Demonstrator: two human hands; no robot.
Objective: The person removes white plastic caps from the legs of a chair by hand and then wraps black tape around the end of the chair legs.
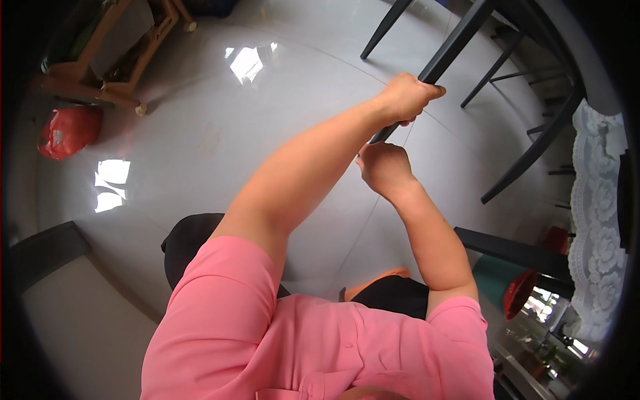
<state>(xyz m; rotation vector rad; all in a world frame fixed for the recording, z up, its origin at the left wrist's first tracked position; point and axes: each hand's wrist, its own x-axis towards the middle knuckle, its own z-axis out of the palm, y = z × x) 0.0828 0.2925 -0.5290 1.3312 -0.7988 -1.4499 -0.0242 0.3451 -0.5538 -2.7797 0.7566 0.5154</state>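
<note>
A dark chair (533, 27) is tipped so that one long leg (460, 41) slants down toward me. My left hand (407, 99) is wrapped around this leg near its lower end, with the thumb pointing right. Just below it, my right hand (387, 167) is closed at the leg's tip, which disappears behind the fingers. Whether something small is also in the right hand is hidden. Another leg of the chair (533, 150) curves down at the right.
A wooden cart on wheels (127, 87) stands at the far left, beside a red bag (70, 132). A pale seat with a dark frame (50, 257) is at my left. On the right are a lace-edged cloth (595, 220) and a green bin (495, 283). Glossy light tiles (313, 73) cover the floor.
</note>
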